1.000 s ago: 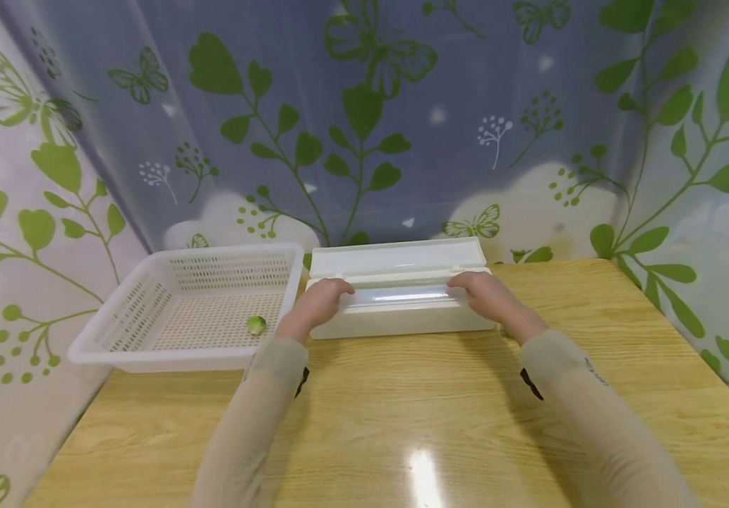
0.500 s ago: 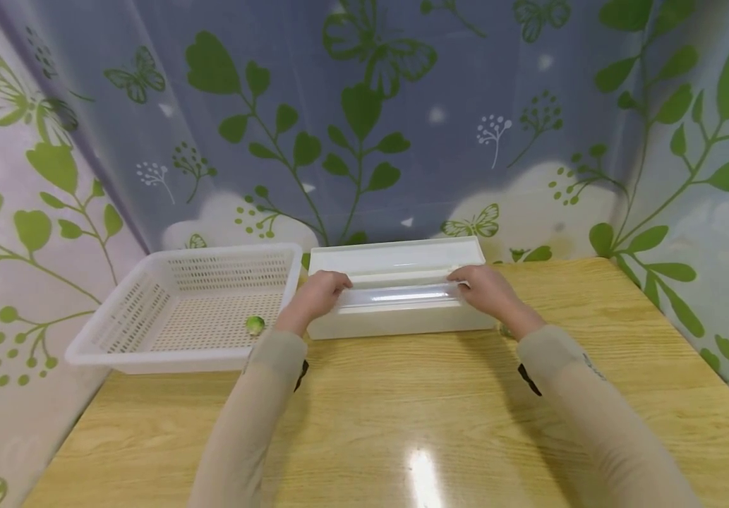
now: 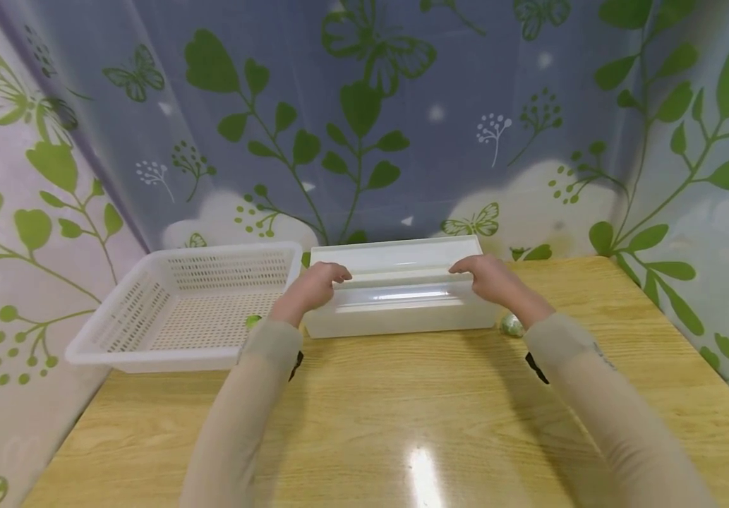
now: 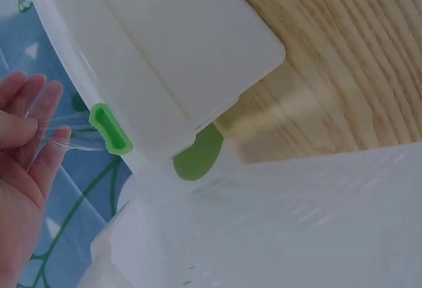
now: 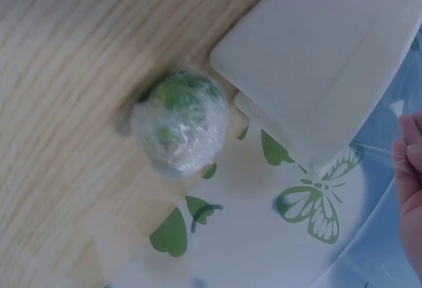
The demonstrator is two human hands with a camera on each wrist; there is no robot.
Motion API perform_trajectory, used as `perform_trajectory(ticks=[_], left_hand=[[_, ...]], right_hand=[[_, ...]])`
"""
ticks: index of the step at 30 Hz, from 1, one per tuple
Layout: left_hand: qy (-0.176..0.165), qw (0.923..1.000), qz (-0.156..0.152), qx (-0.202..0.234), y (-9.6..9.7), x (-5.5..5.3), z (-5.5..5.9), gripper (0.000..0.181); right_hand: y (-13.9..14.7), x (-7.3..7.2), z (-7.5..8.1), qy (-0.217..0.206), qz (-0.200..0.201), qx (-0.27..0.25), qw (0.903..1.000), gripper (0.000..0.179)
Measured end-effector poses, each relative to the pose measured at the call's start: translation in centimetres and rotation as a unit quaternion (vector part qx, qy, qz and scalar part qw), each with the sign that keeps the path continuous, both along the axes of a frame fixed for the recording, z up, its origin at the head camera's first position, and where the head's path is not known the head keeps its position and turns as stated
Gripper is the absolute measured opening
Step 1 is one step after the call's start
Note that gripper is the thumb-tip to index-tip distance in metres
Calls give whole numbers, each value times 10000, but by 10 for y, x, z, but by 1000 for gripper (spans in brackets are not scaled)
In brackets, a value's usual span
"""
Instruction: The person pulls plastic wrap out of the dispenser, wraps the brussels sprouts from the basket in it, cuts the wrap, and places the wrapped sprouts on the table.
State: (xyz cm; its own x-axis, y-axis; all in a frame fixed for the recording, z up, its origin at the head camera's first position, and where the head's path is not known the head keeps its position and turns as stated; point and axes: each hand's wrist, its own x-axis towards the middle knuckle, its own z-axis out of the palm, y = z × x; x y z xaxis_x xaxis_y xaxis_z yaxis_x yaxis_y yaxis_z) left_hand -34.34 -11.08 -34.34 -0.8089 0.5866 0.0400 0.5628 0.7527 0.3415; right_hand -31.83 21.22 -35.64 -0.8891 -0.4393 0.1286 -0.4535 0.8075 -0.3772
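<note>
Head view shows the left hand (image 3: pixel 310 286) and right hand (image 3: pixel 497 283), fingers (image 3: pixel 339 271) nearly closed, pinching clear film (image 3: pixel 402 294) at the white box (image 3: pixel 396 323).

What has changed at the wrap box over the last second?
Both the left hand and right hand have moved up in the head view; each now pinches clear film. When each grip began is unclear. The wrapped ball shows more beside the right arm, while the left sleeve now partly covers the green vegetable. The box, its open lid and the basket stayed put.
</note>
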Motion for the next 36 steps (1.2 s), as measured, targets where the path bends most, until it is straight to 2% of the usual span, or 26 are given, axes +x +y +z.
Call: perform_trajectory(ticks=[7, 13, 19, 23, 28, 36], left_hand=[[-304, 9993, -132, 171, -3, 0, 9, 59], [-546, 9981, -208, 213, -5, 2, 26, 65], [-858, 9961, -16, 218, -6, 2, 47, 69], [-842, 9961, -33, 252, -7, 2, 61, 72], [-725, 9972, -81, 179, -8, 4, 80, 71], [-453, 9986, -49, 265, -8, 7, 108, 66]], right_hand=[[2, -1, 15, -96, 29, 192, 9998, 53], [3, -1, 32, -30, 174, 311, 9994, 55], [5, 0, 55, -82, 325, 424, 9985, 55], [5, 1, 69, 30, 472, 457, 9978, 53], [5, 4, 87, 157, 440, 483, 9977, 51], [5, 4, 116, 284, 448, 331, 9980, 59]])
